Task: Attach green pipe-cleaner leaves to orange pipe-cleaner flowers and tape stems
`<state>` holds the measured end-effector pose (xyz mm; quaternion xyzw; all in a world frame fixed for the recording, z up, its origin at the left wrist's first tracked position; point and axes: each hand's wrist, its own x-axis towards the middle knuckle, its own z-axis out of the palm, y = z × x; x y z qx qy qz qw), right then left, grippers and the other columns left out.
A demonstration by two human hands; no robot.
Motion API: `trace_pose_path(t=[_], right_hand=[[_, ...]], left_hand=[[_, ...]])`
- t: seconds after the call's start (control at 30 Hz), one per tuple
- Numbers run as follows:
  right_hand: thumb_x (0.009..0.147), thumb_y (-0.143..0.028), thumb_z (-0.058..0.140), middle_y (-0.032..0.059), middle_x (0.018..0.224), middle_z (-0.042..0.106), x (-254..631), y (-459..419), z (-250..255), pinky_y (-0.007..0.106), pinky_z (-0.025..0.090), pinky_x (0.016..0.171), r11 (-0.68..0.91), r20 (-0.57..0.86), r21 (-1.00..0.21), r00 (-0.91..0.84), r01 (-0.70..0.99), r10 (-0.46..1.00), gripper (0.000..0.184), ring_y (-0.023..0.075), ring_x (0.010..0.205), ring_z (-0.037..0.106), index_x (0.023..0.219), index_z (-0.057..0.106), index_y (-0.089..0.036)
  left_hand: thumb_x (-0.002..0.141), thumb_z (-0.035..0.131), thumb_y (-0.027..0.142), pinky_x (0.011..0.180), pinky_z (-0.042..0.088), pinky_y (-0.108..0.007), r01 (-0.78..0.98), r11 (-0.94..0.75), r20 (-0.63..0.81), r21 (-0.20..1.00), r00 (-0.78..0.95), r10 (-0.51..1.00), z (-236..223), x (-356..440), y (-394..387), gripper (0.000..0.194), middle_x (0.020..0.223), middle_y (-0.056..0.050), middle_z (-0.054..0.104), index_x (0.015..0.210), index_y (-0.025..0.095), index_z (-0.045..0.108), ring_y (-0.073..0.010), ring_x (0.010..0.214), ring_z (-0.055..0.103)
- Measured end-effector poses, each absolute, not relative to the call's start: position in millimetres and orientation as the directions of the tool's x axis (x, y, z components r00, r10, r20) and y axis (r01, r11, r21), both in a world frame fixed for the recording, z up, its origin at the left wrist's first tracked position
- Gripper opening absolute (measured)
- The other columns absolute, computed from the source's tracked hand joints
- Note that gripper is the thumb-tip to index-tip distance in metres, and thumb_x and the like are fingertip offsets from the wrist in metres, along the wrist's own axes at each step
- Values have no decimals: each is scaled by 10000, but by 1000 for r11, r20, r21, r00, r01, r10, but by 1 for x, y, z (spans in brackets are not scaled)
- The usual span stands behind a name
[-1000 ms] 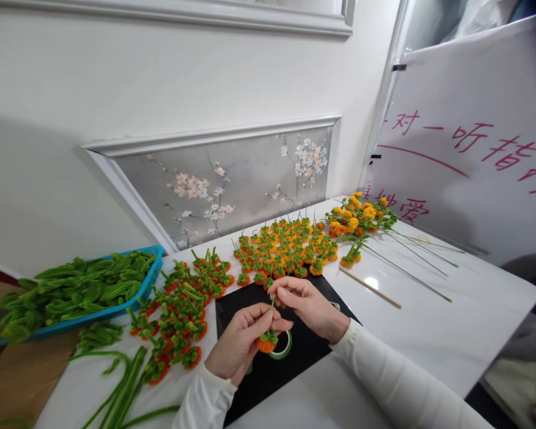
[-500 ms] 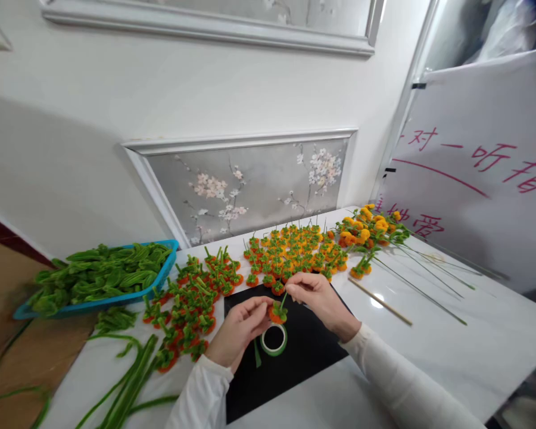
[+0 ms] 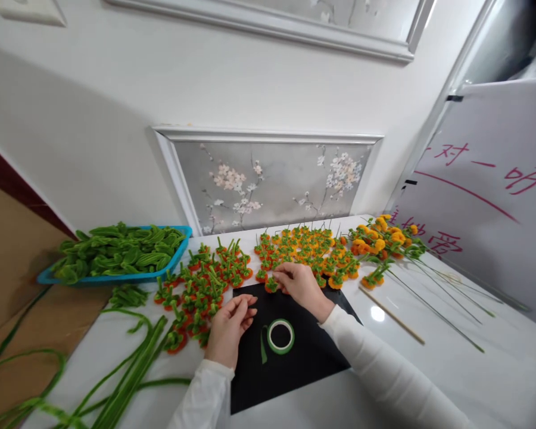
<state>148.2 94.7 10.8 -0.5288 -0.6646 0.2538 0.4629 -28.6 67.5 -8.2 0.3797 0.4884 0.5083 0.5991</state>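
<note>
Head view: the right hand (image 3: 301,287), at one o'clock from the green tape roll (image 3: 280,351), has thumb and fingers nearly together at an orange flower (image 3: 271,286) around twelve; whether they grip its stem, I cannot tell. At nine o'clock the left hand (image 3: 229,326) hangs half open, visibly holding nothing. Knuckles brushing sideways could topple the close-packed neighbouring flowers (image 3: 304,243).

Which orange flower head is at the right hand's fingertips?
The orange flower head at the black mat's far edge, directly below the right hand's fingertips; its neighbours lie farther left or behind the hand.
</note>
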Motion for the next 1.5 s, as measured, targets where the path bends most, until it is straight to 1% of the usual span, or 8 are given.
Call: trace_pose_path(t=[0.4, 0.53, 0.73, 0.97, 1.13, 1.23, 1.37, 1.5], right_hand=[[842, -230, 497, 42, 677, 658, 136, 101, 5, 196, 429, 591, 366, 444, -647, -60, 669, 894, 186, 124, 582, 587, 803, 667, -165], [875, -248, 440, 48, 745, 667, 146, 82, 13, 207, 460, 588, 387, 480, -660, -35, 644, 877, 244, 123, 575, 601, 1006, 628, -164], [879, -265, 445, 28, 727, 651, 175, 34, 3, 217, 482, 562, 348, 489, -733, 96, 584, 867, 220, 104, 504, 570, 934, 639, -177], [896, -194, 411, 47, 848, 629, 171, 0, -16, 242, 466, 701, 493, 512, -627, -158, 603, 845, 228, 134, 751, 582, 1013, 607, -188], [862, -240, 507, 38, 1012, 600, 143, 0, -4, 311, 397, 822, 573, 448, -421, -388, 703, 805, 179, 171, 957, 503, 1022, 586, -228], [782, -274, 617, 50, 1106, 541, 133, 2, 2, 347, 384, 826, 541, 381, -337, -414, 771, 827, 351, 207, 1037, 449, 1114, 513, -228], [721, -263, 676, 68, 1101, 521, 143, 4, 1, 335, 398, 807, 469, 310, -367, -369, 803, 876, 525, 212, 1017, 455, 1186, 439, -204], [712, -232, 679, 69, 1120, 532, 170, 1, -3, 343, 378, 837, 434, 302, -389, -333, 812, 893, 561, 216, 1027, 475, 1213, 427, -217]], left_hand=[[710, 634, 372, 591, 495, -207, -98, 61, -58, 993, 34, 998, -26, -27, 68, 278, 880, -61, 666, 865, 140, 643, -110, 653, 602], [719, 614, 372, 595, 505, -213, -59, 48, -46, 997, 40, 998, -27, -26, 68, 264, 865, -61, 662, 837, 138, 640, -115, 655, 605], [731, 593, 369, 614, 517, -234, 21, 11, -12, 1000, 57, 998, -28, -26, 72, 253, 863, -65, 660, 834, 142, 636, -132, 677, 617], [710, 608, 375, 630, 516, -246, 106, -60, 51, 993, 85, 995, -30, -24, 76, 256, 839, -55, 664, 827, 151, 649, -149, 693, 624], [682, 633, 381, 658, 524, -276, 153, -116, 107, 981, 69, 992, -27, -24, 77, 267, 820, -65, 675, 806, 146, 664, -179, 719, 637], [690, 625, 401, 715, 526, -302, 174, -140, 133, 975, 53, 990, -27, -27, 78, 291, 835, -75, 681, 823, 145, 665, -206, 794, 645], [699, 616, 421, 790, 514, -336, 202, -147, 134, 968, 80, 988, -27, -28, 78, 314, 847, -84, 692, 839, 144, 665, -223, 838, 654], [695, 615, 430, 804, 512, -357, 222, -149, 126, 963, 118, 985, -26, -25, 77, 317, 856, -89, 702, 834, 150, 667, -239, 843, 664]])
